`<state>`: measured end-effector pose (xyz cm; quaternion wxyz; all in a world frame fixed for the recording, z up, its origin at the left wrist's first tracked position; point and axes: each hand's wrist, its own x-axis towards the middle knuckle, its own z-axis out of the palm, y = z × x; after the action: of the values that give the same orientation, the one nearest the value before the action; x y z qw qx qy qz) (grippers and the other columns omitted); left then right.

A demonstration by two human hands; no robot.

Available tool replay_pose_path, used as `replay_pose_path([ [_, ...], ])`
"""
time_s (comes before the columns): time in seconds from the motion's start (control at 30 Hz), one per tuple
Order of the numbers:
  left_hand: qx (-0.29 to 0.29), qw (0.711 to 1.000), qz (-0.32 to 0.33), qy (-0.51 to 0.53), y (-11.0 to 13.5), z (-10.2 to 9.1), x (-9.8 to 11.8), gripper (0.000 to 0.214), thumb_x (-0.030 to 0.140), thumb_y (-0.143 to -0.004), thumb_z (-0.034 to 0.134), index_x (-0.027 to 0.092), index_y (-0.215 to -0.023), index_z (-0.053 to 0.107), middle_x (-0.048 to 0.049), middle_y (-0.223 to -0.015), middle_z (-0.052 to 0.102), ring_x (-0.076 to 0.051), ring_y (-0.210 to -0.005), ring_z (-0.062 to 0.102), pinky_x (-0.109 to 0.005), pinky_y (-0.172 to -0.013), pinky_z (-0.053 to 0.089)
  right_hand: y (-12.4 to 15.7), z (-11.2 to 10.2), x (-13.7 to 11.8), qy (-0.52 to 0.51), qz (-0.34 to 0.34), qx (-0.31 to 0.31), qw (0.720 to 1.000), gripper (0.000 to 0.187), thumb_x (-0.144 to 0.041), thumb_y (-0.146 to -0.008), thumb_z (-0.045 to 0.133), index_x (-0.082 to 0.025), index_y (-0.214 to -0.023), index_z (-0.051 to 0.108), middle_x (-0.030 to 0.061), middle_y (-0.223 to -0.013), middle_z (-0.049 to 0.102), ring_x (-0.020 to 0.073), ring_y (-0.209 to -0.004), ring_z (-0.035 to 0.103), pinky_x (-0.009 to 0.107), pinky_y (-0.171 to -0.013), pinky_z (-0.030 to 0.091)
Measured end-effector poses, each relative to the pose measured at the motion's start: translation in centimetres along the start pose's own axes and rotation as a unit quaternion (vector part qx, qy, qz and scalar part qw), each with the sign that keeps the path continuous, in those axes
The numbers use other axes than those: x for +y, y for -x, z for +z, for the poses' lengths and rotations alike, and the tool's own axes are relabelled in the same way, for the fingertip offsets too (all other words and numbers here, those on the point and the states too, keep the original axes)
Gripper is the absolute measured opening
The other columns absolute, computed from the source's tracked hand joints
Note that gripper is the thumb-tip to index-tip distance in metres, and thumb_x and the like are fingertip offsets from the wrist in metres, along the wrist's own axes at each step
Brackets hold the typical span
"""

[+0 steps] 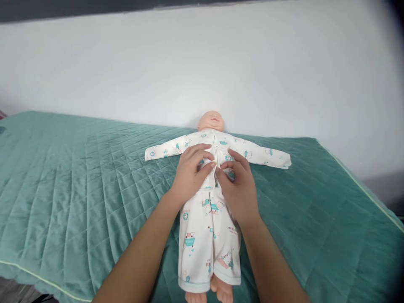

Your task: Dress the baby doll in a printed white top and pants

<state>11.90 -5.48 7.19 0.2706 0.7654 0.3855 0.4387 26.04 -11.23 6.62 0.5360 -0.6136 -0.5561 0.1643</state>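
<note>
A baby doll lies on its back, head toward the wall and bare feet toward me. It wears a white printed top with long sleeves spread to both sides, and matching white pants. My left hand pinches the front edge of the top at the chest, close to a small yellowish button. From the other side my right hand grips the opposite front edge between thumb and forefinger. The fingertips of both hands nearly meet at the middle opening. Part of the doll's belly area is hidden behind my hands.
A green quilted cover with a pale piped edge spreads under the doll. Behind it rises a white wall with a dark band along the top. Grey flooring shows at the lower left.
</note>
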Motion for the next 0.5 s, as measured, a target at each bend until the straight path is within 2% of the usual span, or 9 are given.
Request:
replay_pose_path([
  [0.1,0.011,1.000,0.000,0.013,0.03,0.14,0.09,0.003,0.026,-0.094,0.062,0.025,-0.094,0.065,-0.0034,-0.137,0.064,-0.021,-0.134,0.052,-0.044,-0.115,0.044,-0.46,-0.41,0.14,-0.064,0.047,-0.009,0.997,0.013,-0.037,-0.087,0.067,-0.024,-0.084,0.065,0.0059,-0.148,0.054,0.0292,-0.125,0.058,0.043,-0.087,0.057],
  [0.2,0.009,0.999,-0.012,0.037,0.08,0.09,0.28,0.004,0.025,-0.094,0.063,0.025,-0.091,0.065,-0.0024,-0.136,0.064,-0.021,-0.133,0.053,-0.043,-0.114,0.044,-0.66,-0.82,0.00,-0.112,0.056,-0.024,0.992,0.014,-0.038,-0.089,0.067,-0.024,-0.087,0.065,0.0041,-0.148,0.055,0.0268,-0.117,0.062,0.041,-0.084,0.056],
  [0.37,-0.006,0.995,-0.040,0.087,0.12,-0.18,0.69,0.006,0.028,-0.094,0.063,0.024,-0.090,0.066,-0.0027,-0.139,0.063,-0.022,-0.133,0.054,-0.043,-0.112,0.046,-0.36,-1.01,-0.29,-0.105,0.001,-0.030,0.994,0.010,-0.036,-0.090,0.066,-0.026,-0.090,0.066,0.0043,-0.144,0.056,0.0269,-0.121,0.059,0.041,-0.085,0.056],
  [0.5,-0.014,0.996,-0.041,0.078,0.11,-0.17,0.77,0.007,0.026,-0.094,0.061,0.024,-0.090,0.066,-0.0035,-0.139,0.062,-0.023,-0.135,0.052,-0.045,-0.115,0.043,-0.29,-0.89,-0.04,-0.070,-0.043,-0.025,0.996,0.006,-0.033,-0.091,0.066,-0.027,-0.090,0.069,0.0059,-0.122,0.060,0.0260,-0.116,0.059,0.040,-0.083,0.054],
])
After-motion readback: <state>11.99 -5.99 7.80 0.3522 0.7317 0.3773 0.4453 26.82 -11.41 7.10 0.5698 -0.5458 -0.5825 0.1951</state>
